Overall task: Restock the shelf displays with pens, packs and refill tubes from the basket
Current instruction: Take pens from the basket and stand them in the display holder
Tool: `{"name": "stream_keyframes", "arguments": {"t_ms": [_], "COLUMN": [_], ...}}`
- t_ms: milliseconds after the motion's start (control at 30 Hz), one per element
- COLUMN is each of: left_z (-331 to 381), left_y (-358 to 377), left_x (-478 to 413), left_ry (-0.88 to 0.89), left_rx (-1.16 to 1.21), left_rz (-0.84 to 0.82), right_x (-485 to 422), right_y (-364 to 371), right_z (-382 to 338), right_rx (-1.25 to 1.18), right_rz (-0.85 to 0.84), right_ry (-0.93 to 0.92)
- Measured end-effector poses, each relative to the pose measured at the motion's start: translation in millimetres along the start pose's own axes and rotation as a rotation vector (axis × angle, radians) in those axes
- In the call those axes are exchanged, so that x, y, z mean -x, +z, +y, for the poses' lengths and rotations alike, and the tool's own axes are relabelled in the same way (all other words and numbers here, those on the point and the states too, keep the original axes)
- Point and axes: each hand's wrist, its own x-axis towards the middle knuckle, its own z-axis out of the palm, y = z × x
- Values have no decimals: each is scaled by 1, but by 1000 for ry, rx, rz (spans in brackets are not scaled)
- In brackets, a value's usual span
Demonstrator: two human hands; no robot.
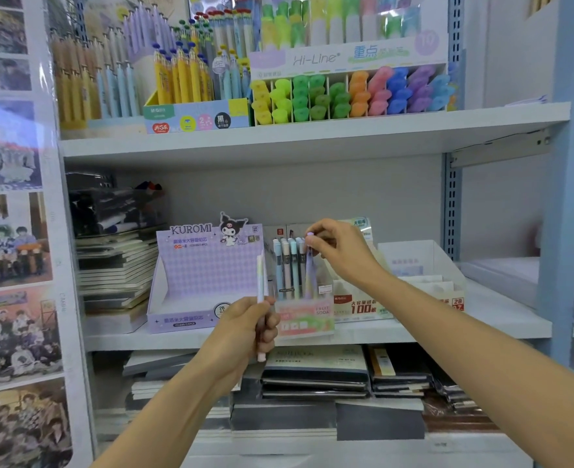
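Left hand (245,327) round pen (261,275); right hand (341,255), lilac pen (309,269)

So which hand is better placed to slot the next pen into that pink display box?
Right. The right hand pinches a purple pen by its top, over the pink display box. The left hand grips a pale pen lower, left of it.

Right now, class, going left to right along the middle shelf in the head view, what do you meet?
Stack of notebooks → purple Kuromi box → Fruit Soda pen display → refill box marked 100 → white box.
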Motion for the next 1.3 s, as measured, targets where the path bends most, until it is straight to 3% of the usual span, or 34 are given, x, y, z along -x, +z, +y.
{"name": "stream_keyframes", "arguments": {"t_ms": [200, 333, 500, 567, 633, 700, 867, 1000, 1133, 1200, 1300], "left_z": [-4, -4, -2, -1, -1, 1, 15, 19, 19, 19, 19], "left_y": [0, -1, -4, -3, -1, 2, 3, 12, 18, 21, 26], "left_x": [3, 3, 6, 5, 4, 5, 7, 7, 9, 11, 12], "left_ry": [43, 53, 51, 38, 28, 36, 67, 161, 238, 268, 335], "left_rx": [-4, 11, -3, -15, -27, -35, 180, 299, 184, 106, -81], "left_rz": [-43, -32, -33, -20, -10, -9, 21, 106, 147, 157, 141], "right_x": [-1, 0, 8, 15, 23, 32, 46, 61, 70, 68, 59], "right_y": [16, 21, 11, 3, -4, -8, -25, -24, -21, -20, -18], "right_z": [6, 13, 2, -9, -18, -21, -16, -17, -22, -27, -39], "right_rx": [111, 208, 95, -117, -310, -302, -467, -550, -515, -435, -363], "right_rz": [119, 122, 123, 31, -200, -350, -195, -294, -421, -381, -166], "right_ry": [-42, 47, 70, 31, 49, 44, 95, 165, 182, 152, 69]}}
